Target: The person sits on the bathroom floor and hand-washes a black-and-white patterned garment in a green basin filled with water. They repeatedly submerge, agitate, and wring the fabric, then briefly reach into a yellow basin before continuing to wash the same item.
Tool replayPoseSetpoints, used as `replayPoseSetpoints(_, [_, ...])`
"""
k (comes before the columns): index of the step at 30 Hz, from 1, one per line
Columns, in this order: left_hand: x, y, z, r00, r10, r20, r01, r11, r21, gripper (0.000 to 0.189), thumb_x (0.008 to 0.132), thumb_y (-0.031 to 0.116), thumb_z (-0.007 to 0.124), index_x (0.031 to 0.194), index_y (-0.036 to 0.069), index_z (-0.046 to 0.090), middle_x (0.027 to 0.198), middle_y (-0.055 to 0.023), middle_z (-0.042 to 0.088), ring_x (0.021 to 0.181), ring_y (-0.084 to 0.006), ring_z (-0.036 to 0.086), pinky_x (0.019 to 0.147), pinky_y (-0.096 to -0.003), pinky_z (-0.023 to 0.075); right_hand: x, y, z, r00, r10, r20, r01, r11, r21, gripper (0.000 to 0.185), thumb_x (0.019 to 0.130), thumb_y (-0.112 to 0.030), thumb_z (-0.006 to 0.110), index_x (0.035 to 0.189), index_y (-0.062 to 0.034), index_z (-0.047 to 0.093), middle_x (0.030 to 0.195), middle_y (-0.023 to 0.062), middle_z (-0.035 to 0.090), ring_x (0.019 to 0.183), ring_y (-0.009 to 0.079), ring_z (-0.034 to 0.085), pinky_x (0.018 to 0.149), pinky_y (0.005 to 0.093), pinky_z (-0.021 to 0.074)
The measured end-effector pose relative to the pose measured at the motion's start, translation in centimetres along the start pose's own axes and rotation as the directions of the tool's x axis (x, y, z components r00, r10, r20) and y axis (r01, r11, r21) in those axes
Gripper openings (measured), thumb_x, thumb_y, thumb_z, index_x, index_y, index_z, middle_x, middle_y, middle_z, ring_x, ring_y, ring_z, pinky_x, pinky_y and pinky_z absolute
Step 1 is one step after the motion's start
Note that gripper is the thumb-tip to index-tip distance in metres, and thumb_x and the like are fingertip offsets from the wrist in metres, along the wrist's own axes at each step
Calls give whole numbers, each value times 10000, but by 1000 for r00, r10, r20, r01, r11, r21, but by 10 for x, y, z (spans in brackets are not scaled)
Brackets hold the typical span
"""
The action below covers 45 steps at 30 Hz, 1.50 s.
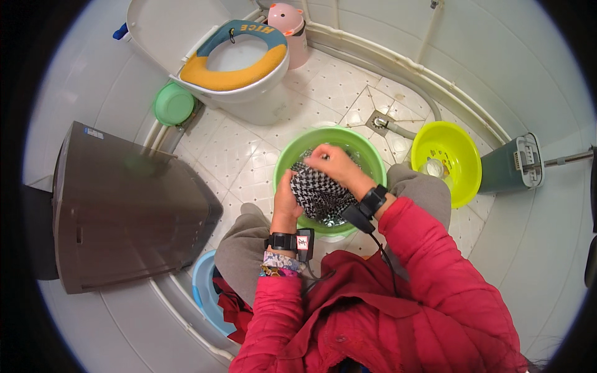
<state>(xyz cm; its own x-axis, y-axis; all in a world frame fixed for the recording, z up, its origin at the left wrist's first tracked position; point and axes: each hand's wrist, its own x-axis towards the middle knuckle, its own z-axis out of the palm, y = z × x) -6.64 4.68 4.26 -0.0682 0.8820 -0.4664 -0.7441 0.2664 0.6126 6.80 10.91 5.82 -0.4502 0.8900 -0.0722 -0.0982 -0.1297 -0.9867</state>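
Observation:
A black-and-white houndstooth cloth [317,189] is bunched up in a round light-green basin [378,163] that holds water. My left hand [285,200] grips the cloth's left edge, thumb on top. Over the cloth's upper part is my right hand [338,165], its fingers curled and slightly blurred. Whether fabric is pinched in those fingers cannot be made out. The lower folds lie in the water, partly hidden. Both wrists carry black strapped devices with cables.
A yellow-green basin [459,154] with a clear object inside stands right, beside a dark green bucket [506,165]. A floor drain [378,122] with a hose lies beyond. Left are a brown cabinet-like unit [126,210] and a blue basin [203,284] with red fabric. A toilet [261,105] stands ahead.

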Motion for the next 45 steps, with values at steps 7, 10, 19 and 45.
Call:
replayPoseSetpoints(7, [1, -26, 12, 994, 60, 88, -68, 994, 85, 294, 877, 299, 399, 984, 47, 508, 993, -89, 550, 905, -164, 535, 762, -320, 452, -11, 3, 31, 884, -455, -103, 357, 802, -479, 324, 781, -206, 468, 1026, 5, 481, 1104, 197, 452, 1015, 346, 455, 843, 397, 382])
replayPoseSetpoints(10, [6, -28, 10, 992, 66, 105, -68, 998, 14, 297, 880, 273, 377, 1011, 39, 504, 966, -67, 544, 863, -155, 526, 714, -269, 439, -7, 7, 33, 931, -365, -10, 323, 836, -444, 330, 805, -200, 429, 1046, 23, 460, 1110, 220, 443, 994, 372, 456, 846, 400, 381])
replayPoseSetpoints(19, [3, -31, 7, 999, 52, -4, -51, 988, 146, 267, 871, 254, 398, 968, 27, 497, 911, -72, 546, 823, -153, 530, 706, -287, 440, -12, -2, 34, 972, -226, -71, 163, 855, -492, 328, 873, -197, 340, 1054, 39, 475, 1008, 207, 531, 1019, 341, 479, 897, 325, 360])
replayPoseSetpoints(45, [6, -37, -1, 965, 215, 149, -210, 976, -49, 313, 877, 269, 354, 1031, 32, 490, 995, -80, 534, 913, -170, 510, 798, -300, 417, -18, 10, 45, 865, -457, 206, 406, 398, -823, 370, 825, -229, 407, 1067, 48, 446, 1134, 222, 412, 1060, 372, 430, 881, 361, 379])
